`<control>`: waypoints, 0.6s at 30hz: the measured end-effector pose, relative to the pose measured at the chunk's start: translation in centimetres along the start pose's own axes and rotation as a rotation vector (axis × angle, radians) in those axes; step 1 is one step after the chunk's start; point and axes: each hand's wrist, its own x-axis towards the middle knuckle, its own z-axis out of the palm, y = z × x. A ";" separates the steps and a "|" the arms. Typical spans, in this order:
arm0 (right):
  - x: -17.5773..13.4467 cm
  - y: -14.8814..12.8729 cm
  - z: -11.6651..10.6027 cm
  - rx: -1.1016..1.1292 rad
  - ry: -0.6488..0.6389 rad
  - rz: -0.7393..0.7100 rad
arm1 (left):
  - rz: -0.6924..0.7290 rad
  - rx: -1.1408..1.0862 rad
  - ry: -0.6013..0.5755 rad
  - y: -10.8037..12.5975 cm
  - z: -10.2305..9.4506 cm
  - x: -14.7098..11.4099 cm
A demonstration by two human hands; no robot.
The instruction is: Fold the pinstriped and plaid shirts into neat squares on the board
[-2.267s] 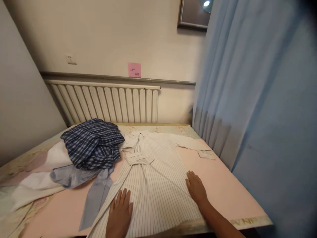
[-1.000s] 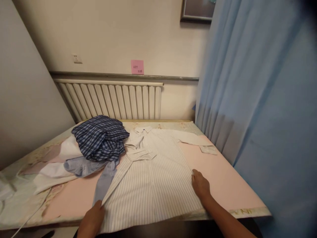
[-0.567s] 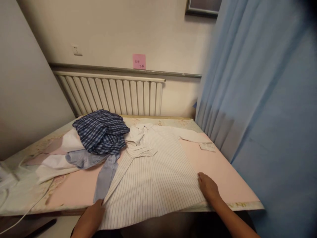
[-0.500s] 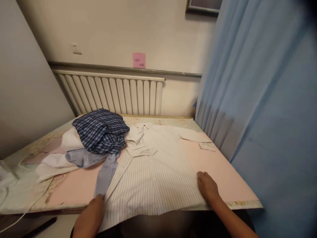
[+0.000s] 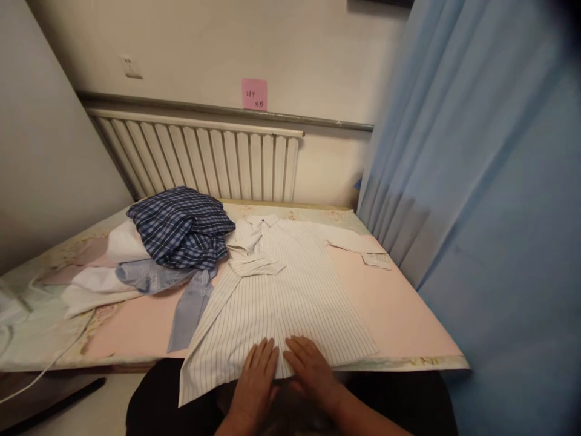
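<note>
A cream shirt with thin dark stripes (image 5: 299,290) lies spread on the table, its collar at the far end. One sleeve is folded across its body on the left; the other stretches out to the right. My left hand (image 5: 258,372) rests flat on the lower middle of the shirt, fingers extended and pointing away from me. Beside it, my right hand (image 5: 311,366) lies flat on the same part, fingers angled to the left. Neither hand grips the cloth. The shirt's lower left corner hangs past the table edge.
On the left is a heap of clothes with a blue plaid shirt (image 5: 184,227) on top and a light blue sleeve (image 5: 190,309) trailing out. The table has a pink cover (image 5: 408,315). A blue curtain (image 5: 490,181) borders the right, a radiator (image 5: 204,154) the back.
Both hands have left the shirt's side edges and come together at its lower middle, fingers now stretched flat. The view has tilted slightly downward.
</note>
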 end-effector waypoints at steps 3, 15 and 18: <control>-0.1 0.1 0.6 -0.021 0.035 0.031 | 0.002 0.076 0.072 0.4 0.8 0.0; 2.9 -0.2 -2.0 0.312 0.080 0.442 | -0.171 -0.211 0.080 1.6 -1.4 1.7; 4.1 -0.2 -2.6 0.347 0.045 0.619 | -0.202 -0.233 0.031 2.3 -1.9 2.2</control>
